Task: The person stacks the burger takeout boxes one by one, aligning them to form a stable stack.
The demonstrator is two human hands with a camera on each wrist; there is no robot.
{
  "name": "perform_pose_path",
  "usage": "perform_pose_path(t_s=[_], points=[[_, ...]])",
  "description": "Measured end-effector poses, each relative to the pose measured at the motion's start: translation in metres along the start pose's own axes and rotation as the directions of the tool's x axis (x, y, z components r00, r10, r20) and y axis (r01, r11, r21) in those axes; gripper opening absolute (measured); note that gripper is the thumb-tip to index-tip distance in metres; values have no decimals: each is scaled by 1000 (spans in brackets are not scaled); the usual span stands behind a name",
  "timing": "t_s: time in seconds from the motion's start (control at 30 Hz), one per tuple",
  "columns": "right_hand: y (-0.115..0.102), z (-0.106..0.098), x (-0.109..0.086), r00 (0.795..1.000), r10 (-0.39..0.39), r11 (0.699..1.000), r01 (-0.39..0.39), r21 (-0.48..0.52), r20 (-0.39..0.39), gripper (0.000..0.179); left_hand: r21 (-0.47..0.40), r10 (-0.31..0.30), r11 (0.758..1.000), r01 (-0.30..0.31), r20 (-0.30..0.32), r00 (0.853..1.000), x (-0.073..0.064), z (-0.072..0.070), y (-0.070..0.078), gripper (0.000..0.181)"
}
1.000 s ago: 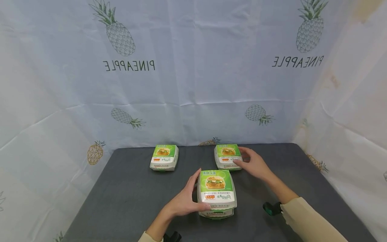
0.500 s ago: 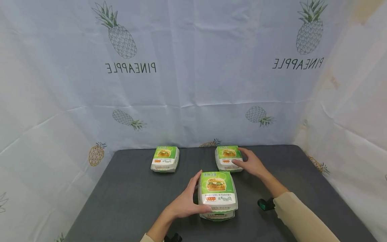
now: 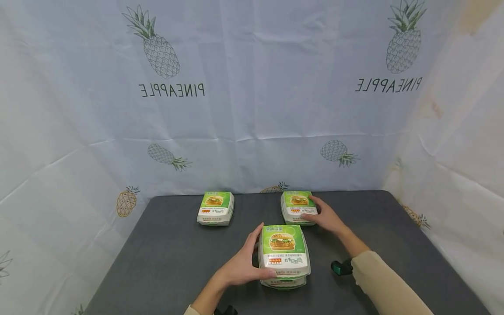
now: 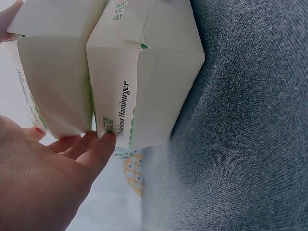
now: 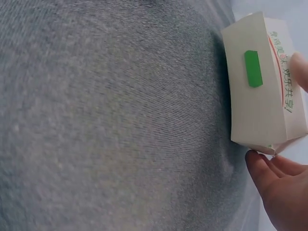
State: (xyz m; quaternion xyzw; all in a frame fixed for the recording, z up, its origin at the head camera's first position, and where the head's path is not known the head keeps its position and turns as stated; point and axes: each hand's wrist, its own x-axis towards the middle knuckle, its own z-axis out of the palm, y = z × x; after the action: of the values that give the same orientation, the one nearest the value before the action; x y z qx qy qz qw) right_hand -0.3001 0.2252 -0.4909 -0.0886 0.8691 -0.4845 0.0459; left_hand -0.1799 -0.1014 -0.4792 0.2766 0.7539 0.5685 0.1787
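While the left hand (image 3: 244, 262) curls round the left side of a green-and-white cardboard burger box (image 3: 283, 250), thumb on the near face and fingers toward the back, that box sits on a second green-and-white box, the lower one (image 3: 283, 283), on a dark grey fabric-covered table (image 3: 177, 262). Thumb and fingers stand wide apart, spanning the upper box; in the left wrist view one fingertip also reaches the lower box, just past the seam. Beyond the stack, the right hand (image 3: 327, 218) holds the right side of a far right burger box (image 3: 298, 205), its thumb on the near face and its fingers round the side, moderately spread. A matching far left burger box (image 3: 215, 210) lies well apart, untouched. The likeliest trouble is the upper box sliding or tipping, since the left hand bears on one side only and a sideways push would have nothing opposing it. That low fingertip could drag the lower box along too. With the right hand only at one side, a lift might swing the far right box askew, and pulling it nearer could bump the stack. Hard squeezing would probably dent the thin card.
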Motion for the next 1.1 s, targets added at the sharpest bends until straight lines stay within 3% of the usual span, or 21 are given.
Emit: perform_pose_path(t_s=[0.4, 0.77, 1.1], points=[[3, 5, -5, 999, -39, 998, 41, 55, -35, 92, 3, -6, 1000, 6, -1, 1000, 1, 2, -1, 113], [7, 4, -8, 999, -11, 996, 14, 92, -41, 91, -4, 13, 1000, -13, 7, 1000, 1, 1, 0, 111], [2, -3, -15, 997, -39, 995, 44, 86, -62, 88, -2, 13, 1000, -13, 1, 1000, 0, 1, 1, 112]])
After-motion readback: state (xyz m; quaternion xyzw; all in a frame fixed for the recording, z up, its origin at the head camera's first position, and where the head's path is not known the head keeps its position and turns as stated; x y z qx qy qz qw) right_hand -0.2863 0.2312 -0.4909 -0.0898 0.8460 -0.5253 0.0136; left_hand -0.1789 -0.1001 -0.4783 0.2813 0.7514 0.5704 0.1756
